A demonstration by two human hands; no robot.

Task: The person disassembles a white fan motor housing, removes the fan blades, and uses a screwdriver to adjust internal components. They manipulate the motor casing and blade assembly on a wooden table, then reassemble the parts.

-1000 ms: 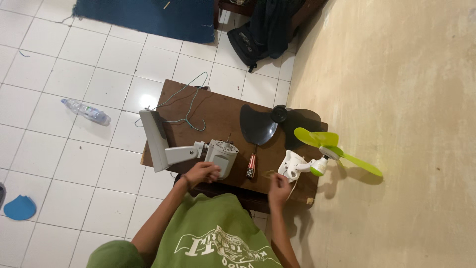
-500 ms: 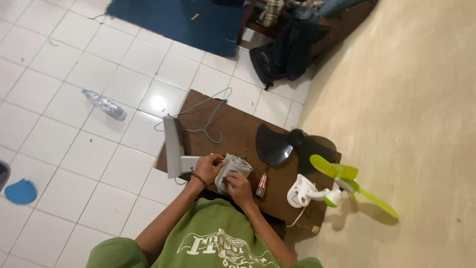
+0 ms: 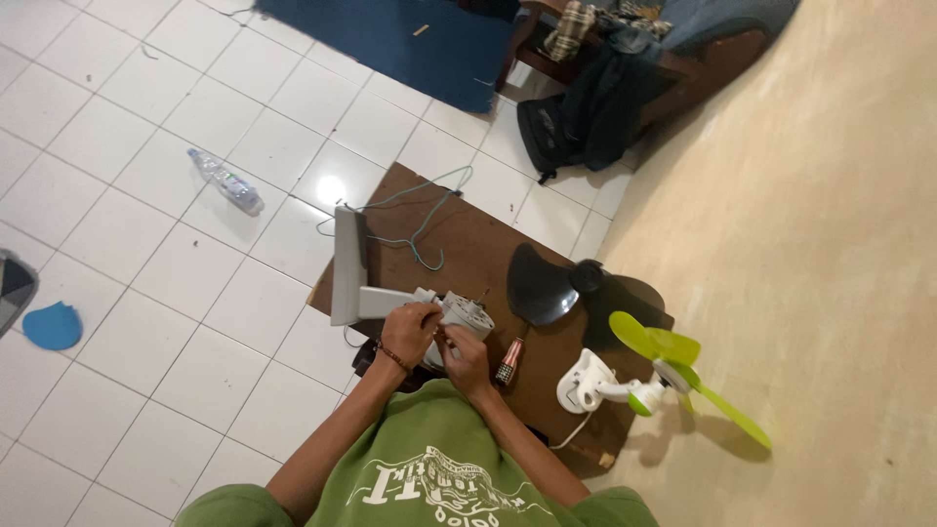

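Motor (image 3: 467, 317) of the grey fan sits at the near edge of the brown board (image 3: 478, 249), joined to its grey stand (image 3: 349, 268). I see my left hand (image 3: 410, 332) and right hand (image 3: 464, 353) both closed on it. Just right lies a small screwdriver (image 3: 509, 361), then a black blade (image 3: 543, 286) and a green-bladed white fan (image 3: 644, 385). Across the tiles, a bottle (image 3: 226, 182) lies well apart.

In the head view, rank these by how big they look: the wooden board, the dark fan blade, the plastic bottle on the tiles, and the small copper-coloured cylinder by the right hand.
1. Wooden board, clearly the largest.
2. Dark fan blade.
3. Plastic bottle, which looks somewhat smaller than the blade; it lies farther from the camera, so this is less sure.
4. Copper-coloured cylinder, the smallest.
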